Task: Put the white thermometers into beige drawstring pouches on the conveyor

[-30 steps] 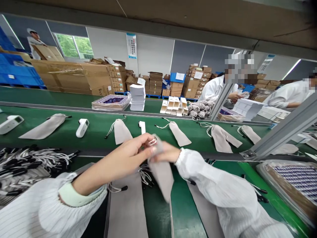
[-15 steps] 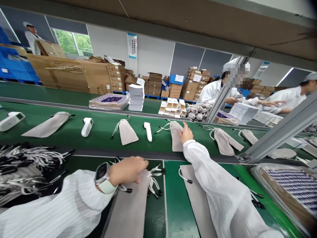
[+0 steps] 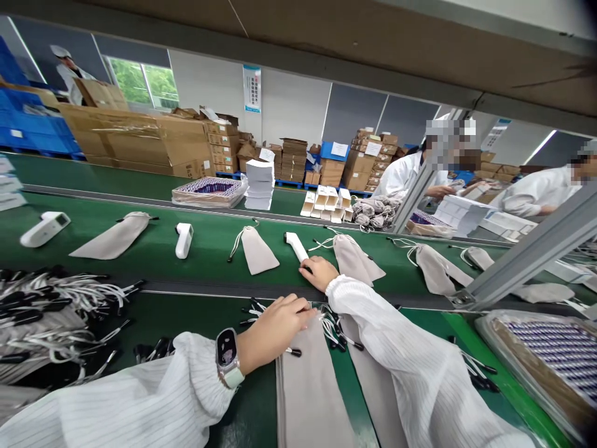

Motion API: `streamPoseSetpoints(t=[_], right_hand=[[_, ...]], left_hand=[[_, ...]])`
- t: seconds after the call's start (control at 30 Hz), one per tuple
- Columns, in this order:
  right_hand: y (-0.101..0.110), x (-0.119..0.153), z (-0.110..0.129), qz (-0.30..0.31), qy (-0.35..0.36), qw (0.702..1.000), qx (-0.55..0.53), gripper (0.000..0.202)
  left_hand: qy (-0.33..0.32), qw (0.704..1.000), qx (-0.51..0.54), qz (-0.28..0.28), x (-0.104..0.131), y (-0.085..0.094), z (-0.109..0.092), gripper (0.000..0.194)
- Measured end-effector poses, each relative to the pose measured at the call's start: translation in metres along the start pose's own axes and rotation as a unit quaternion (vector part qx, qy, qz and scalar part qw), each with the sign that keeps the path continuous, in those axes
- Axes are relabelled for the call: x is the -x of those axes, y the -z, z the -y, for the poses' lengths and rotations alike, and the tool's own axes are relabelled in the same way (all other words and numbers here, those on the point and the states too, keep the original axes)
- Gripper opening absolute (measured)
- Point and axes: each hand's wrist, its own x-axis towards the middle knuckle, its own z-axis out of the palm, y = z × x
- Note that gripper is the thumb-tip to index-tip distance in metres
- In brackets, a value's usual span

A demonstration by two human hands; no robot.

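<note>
My left hand (image 3: 275,330), with a watch on its wrist, rests its closed fingers on the top end of a long grey pouch (image 3: 310,386) near me. On the green belt, my right hand (image 3: 319,272) has its fingers closed around the lower end of a white thermometer-like device (image 3: 296,246). Just right of that hand lies a grey drawstring pouch (image 3: 355,258). Another pouch (image 3: 259,251) and a second white device (image 3: 184,240) lie to the left on the belt. A further long pouch (image 3: 380,379) is partly hidden under my right sleeve.
Pouches with white cords (image 3: 51,317) are heaped at the left. A tray of patterned items (image 3: 550,348) stands at the right, near a slanted metal post (image 3: 536,239). Beyond the belt are a stack of white paper (image 3: 259,183) and two people in white.
My right hand has moved left from the grey pouch to the white device. My left hand has moved right along with the long pouch. Items on the belt have shifted right.
</note>
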Motion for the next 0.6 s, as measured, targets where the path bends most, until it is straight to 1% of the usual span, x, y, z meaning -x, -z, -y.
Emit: streamPoseSetpoints(t=[0.07,0.13,0.23,0.3,0.37,0.43,0.47,0.53,0.6], right_hand=[[0.001,-0.001,-0.004,-0.019,-0.041,0.999,0.009,0.033],[0.001,-0.003,-0.007,-0.046,-0.068,0.997,0.001,0.036],[-0.003,-0.006,-0.009,-0.065,-0.060,0.992,-0.086,0.042],[-0.007,-0.010,-0.011,-0.060,-0.058,0.985,-0.149,0.035],[-0.011,-0.014,-0.016,-0.058,-0.082,0.977,-0.190,0.021],[-0.012,-0.018,-0.024,-0.066,-0.116,0.960,-0.245,0.012],[-0.011,-0.020,-0.028,-0.072,-0.135,0.948,-0.278,0.011],[-0.006,-0.022,-0.037,-0.080,-0.168,0.917,-0.353,0.015],[0.004,-0.022,-0.045,-0.080,-0.186,0.877,-0.437,0.021]], left_hand=[[-0.023,1.000,0.003,-0.005,0.001,0.002,-0.001,0.029],[-0.019,1.000,-0.016,-0.012,0.002,0.005,-0.006,0.027],[0.011,0.998,-0.059,-0.004,0.005,0.008,-0.015,0.015],[0.031,0.997,-0.070,0.005,0.005,0.009,-0.018,0.013],[0.045,0.997,-0.070,0.007,0.005,0.009,-0.020,0.011],[0.052,0.996,-0.068,0.007,0.004,0.008,-0.020,0.008],[0.053,0.996,-0.069,0.010,0.004,0.008,-0.020,0.008],[0.054,0.995,-0.077,0.020,0.003,0.009,-0.019,0.009],[0.062,0.993,-0.091,0.034,0.004,0.012,-0.017,0.012]])
